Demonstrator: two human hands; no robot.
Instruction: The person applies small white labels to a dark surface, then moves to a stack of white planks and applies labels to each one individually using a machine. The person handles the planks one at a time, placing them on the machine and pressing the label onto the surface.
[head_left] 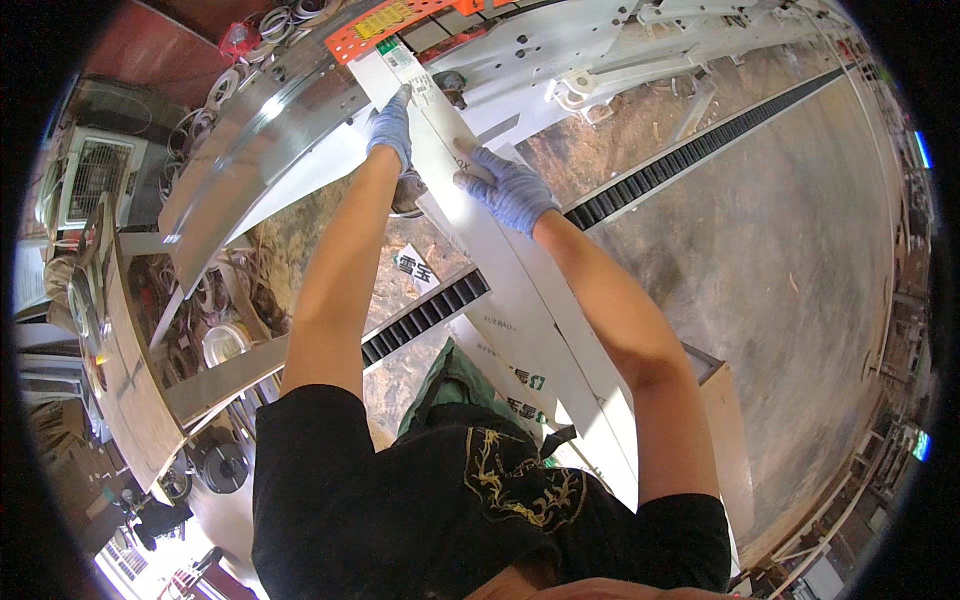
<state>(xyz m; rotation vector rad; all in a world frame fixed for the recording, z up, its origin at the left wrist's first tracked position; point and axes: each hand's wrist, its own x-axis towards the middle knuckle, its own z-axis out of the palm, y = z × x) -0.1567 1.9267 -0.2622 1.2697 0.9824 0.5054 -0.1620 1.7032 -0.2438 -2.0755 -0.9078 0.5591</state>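
Note:
A long white panel (520,290) with printed protective film runs from my body up to an orange perforated guard (390,22). My left hand (390,132), in a blue-grey knit glove, closes on its left edge near the far end. One finger lies straight along the top; the others are partly hidden. My right hand (512,190), gloved alike, rests at the right edge a little nearer to me. Its thumb and forefinger are spread over the panel's surface. Beneath the panel, a strip of black rollers (430,315) crosses at a slant.
A grey-white machine frame (530,60) stands beyond the panel. At the left are a curved shiny metal sheet (265,130), a vented white unit (100,175) and a wooden board (125,350). A large flat worktop (760,240) spreads to the right. Scraps lie below.

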